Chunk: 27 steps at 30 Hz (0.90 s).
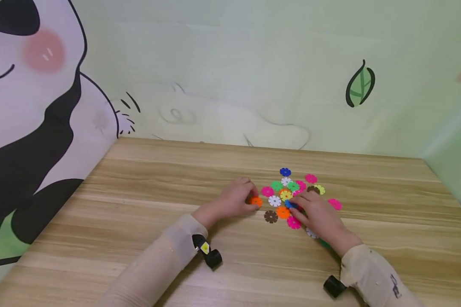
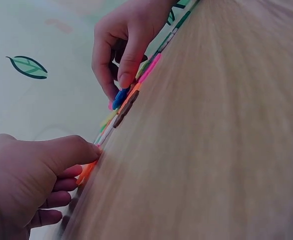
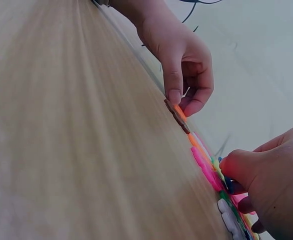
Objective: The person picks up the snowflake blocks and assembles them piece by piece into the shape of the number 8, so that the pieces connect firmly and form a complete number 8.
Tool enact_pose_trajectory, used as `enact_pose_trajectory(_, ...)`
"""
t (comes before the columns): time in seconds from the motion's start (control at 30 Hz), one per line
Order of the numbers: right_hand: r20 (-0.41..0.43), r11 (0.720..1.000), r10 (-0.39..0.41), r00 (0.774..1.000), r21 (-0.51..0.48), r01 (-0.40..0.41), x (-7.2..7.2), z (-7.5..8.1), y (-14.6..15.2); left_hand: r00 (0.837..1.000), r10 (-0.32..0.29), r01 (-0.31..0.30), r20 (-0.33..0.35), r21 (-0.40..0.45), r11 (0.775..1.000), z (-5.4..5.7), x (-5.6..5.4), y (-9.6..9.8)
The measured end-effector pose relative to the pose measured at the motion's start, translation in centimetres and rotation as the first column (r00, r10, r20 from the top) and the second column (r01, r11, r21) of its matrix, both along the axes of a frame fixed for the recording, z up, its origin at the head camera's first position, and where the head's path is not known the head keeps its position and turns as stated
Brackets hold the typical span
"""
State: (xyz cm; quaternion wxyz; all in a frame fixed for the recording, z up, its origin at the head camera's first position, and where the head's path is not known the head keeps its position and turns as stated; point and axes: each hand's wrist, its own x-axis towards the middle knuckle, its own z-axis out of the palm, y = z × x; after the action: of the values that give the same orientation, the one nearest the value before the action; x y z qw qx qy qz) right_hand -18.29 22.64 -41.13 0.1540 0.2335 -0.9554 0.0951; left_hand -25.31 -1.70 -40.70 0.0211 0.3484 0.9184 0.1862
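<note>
Several colourful notched plastic snowflake discs lie in a loose cluster on the wooden table. At the cluster's left side, my left hand [image 1: 234,199] pinches an orange disc [image 1: 256,201] between thumb and fingers, close to the tabletop. Over the right part, my right hand [image 1: 324,215] pinches a blue disc [image 1: 290,204], which the left wrist view shows tilted at the fingertips. Between the hands lie a white disc [image 1: 274,201], a brown disc [image 1: 270,216] and another orange disc [image 1: 282,212]. My right hand covers some of the discs under it.
A dark blue disc [image 1: 285,172] lies at the cluster's far edge, and a pink disc [image 1: 334,204] lies off to the right. Behind the wooden table [image 1: 157,179] stands a pale green wall [image 1: 230,64] with painted leaves and a panda. Each sleeve carries a small black camera.
</note>
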Motion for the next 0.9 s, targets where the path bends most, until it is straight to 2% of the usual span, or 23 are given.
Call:
enact_pose_trajectory(0.47,-0.053,1.0,0.012,0.999,-0.007,-0.012,0.0,0.2,-0.2,0.998,-0.023,0.023,-0.053,-0.008,1.0,0.5,0.3,-0.3)
enact_pose_trajectory(0.73,-0.06,1.0,0.005,0.998,-0.028,-0.006,0.2,0.2,0.1,0.992,-0.073,0.072,-0.102,-0.011,0.997,1.1,0.9,-0.2)
enact_pose_trajectory(0.9,-0.051,0.996,-0.039,0.998,-0.078,0.035,0.2,0.1,0.1,0.983,-0.118,0.12,-0.142,0.007,0.993,1.6,1.5,-0.1)
